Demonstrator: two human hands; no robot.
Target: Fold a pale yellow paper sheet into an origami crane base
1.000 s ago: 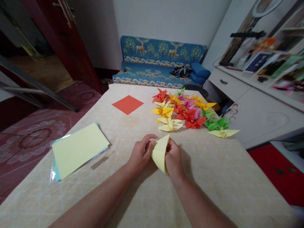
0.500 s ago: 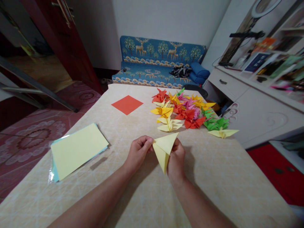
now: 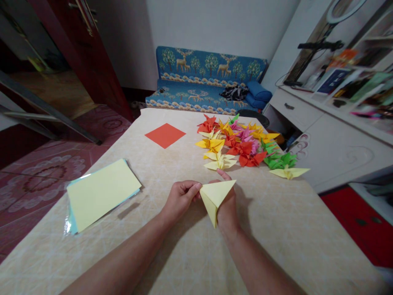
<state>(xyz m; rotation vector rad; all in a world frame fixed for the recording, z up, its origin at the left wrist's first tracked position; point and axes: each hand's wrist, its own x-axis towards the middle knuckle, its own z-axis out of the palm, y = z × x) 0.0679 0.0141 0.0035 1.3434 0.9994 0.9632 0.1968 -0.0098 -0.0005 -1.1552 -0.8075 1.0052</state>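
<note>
A partly folded sheet of pale yellow paper is held just above the table, with a triangular flap on top and a point hanging down. My left hand pinches its left corner between thumb and fingers. Behind the paper's right side is my right hand, touching it, one finger stretched out past the upper edge. The paper hides the rest of that hand's fingers and its thumb. Close beyond the fingertip sits a pale yellow paper crane.
Several folded cranes in red, orange, pink and green cluster at the far right of the table. A red paper square lies farther left. Yellow sheets over blue ones lie at left. A patterned sofa stands beyond.
The yellow paper has turned and shifted slightly right, its upper flap now lying flatter. A finger of my right hand has stretched out beyond it. My left hand keeps its pinch.
</note>
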